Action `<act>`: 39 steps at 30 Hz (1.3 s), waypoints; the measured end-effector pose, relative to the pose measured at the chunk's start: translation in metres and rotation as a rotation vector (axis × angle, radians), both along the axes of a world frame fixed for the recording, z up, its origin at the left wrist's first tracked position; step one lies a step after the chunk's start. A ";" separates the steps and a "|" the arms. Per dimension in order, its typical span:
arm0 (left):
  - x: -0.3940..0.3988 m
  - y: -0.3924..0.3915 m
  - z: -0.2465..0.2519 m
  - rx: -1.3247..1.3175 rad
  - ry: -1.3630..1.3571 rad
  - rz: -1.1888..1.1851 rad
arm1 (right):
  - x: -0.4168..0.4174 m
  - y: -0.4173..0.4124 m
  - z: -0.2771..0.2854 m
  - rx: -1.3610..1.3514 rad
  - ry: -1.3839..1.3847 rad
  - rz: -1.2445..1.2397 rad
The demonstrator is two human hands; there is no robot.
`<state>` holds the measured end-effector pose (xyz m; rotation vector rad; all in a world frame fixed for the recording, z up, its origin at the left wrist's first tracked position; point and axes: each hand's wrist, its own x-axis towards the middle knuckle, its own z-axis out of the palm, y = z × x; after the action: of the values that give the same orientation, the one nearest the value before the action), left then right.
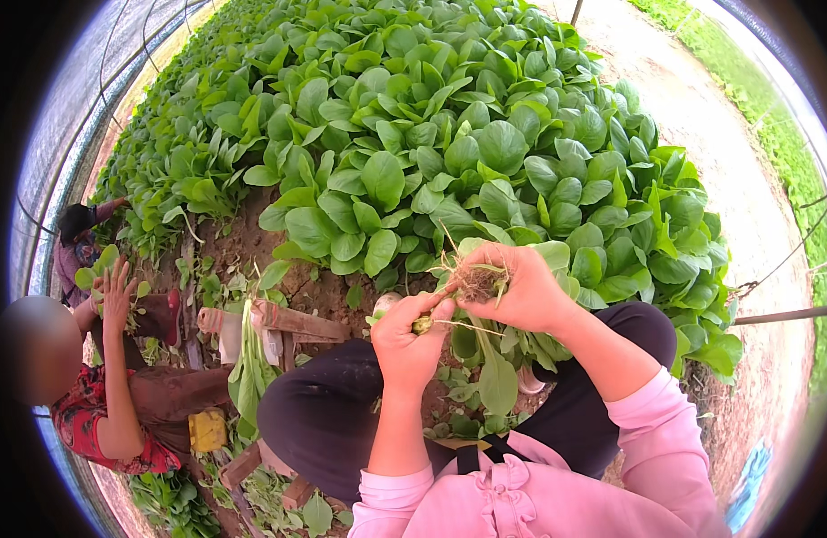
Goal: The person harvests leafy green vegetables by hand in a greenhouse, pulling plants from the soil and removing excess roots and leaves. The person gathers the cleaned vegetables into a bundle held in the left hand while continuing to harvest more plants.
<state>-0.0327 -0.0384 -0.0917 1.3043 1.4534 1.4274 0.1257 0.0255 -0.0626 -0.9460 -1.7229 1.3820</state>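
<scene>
My right hand [531, 286] grips a bunch of leafy greens by the base. The bunch's tangled, soil-covered roots [479, 282] stick out towards my left hand, and broad green leaves [497, 383] hang below. My left hand [410, 339] is closed around a pale stem end [421, 326], its fingertips touching the roots; a thin root strand trails from beside the thumb. How much of the plant lies inside the left fist is hidden. Both hands are held above my bent knees, at the near edge of a dense bed of leafy greens [386, 181].
A wooden frame [306, 321] stands left of my knee, a bundle of greens [251, 370] draped over it. Beside it a co-worker [117, 417] holds greens; another person [77, 249] is farther back. A yellow container [207, 430] and piled greens [175, 501] lie lower left. A pole [783, 316] juts in right.
</scene>
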 end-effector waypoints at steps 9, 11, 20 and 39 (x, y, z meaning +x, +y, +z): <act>-0.033 -0.003 0.011 -0.218 -0.141 0.063 | 0.001 0.003 -0.004 0.086 -0.053 -0.134; -0.028 -0.005 0.020 -0.253 0.756 0.170 | 0.006 0.008 0.000 0.008 0.018 -0.184; 0.010 0.007 -0.008 -0.028 -0.046 -0.433 | 0.000 0.007 0.003 -0.097 0.062 -0.065; 0.007 -0.002 -0.017 -0.186 -0.489 -0.174 | 0.004 0.006 -0.004 -0.476 0.256 -0.102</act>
<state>-0.0262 -0.0404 -0.1082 0.8638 1.0869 1.3404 0.1299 0.0317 -0.0667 -1.0354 -1.1616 1.7981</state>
